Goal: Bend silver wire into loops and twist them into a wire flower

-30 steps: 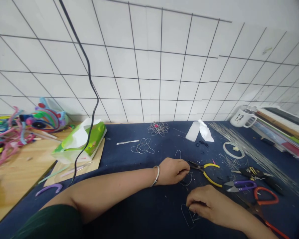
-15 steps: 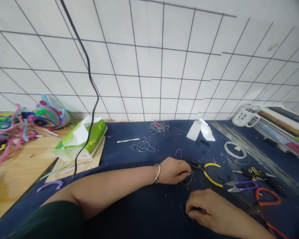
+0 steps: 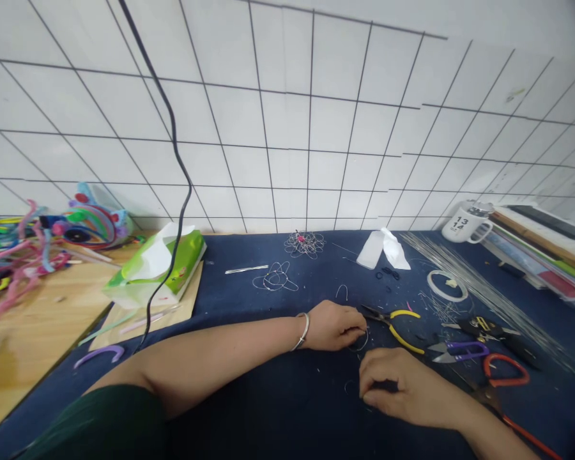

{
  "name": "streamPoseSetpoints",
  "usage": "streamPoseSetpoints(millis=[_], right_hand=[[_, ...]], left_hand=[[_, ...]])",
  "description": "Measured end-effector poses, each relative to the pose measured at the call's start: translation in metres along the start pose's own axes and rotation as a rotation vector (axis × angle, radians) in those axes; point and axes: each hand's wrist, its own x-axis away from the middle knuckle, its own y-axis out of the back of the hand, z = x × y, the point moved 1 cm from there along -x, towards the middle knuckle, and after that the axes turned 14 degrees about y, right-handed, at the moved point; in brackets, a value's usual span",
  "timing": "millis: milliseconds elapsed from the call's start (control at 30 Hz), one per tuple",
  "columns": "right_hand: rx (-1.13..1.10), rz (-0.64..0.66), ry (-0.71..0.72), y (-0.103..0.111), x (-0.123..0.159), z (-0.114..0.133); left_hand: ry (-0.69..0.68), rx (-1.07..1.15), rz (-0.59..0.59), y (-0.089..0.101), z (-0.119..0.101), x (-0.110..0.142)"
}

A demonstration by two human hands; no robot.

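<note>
My left hand (image 3: 334, 326), with a silver bangle at the wrist, rests closed on the dark blue cloth. A thin curved wire (image 3: 365, 342) comes out below its fingertips. Nearer to me, my right hand (image 3: 395, 385) has thumb and forefinger pinched together at the end of another fine wire, whose faint curve (image 3: 347, 386) shows left of the fingertips. Yellow-handled pliers (image 3: 393, 322) lie just right of my left hand. Beyond it is a small bent wire hook (image 3: 342, 292). Wire petal loops (image 3: 275, 277) lie farther off to the left.
Purple snips (image 3: 462, 351), red-handled cutters (image 3: 505, 372) and black-and-yellow cutters (image 3: 489, 331) lie at the right, near long straight wires (image 3: 479, 287) and a white wire coil (image 3: 446, 285). A mug (image 3: 461, 227) stands at the back. A tissue pack (image 3: 186, 262) sits left, with a black cable (image 3: 176, 147) hanging before it.
My right hand has moved slightly up and away from me, its fingers more arched. The wire beside it shows less length than before. My left hand has stayed nearly in place.
</note>
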Motion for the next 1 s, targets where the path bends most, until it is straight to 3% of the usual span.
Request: streamPoseSetpoints(millis=[100, 233, 567, 1000], right_hand=[[-0.066, -0.006, 0.061, 0.002, -0.001, 0.003], [-0.093, -0.042, 0.040, 0.003, -0.002, 0.001], [-0.150, -0.287, -0.230, 0.011, 0.002, -0.029], [-0.335, -0.235, -0.318, 0.009, 0.003, -0.032]], left_hand=[[-0.007, 0.009, -0.009, -0.001, 0.000, 0.000], [-0.009, 0.022, -0.022, -0.002, 0.001, -0.001], [-0.005, 0.046, -0.023, -0.001, 0.001, -0.006], [0.026, 0.110, -0.064, 0.001, 0.002, -0.003]])
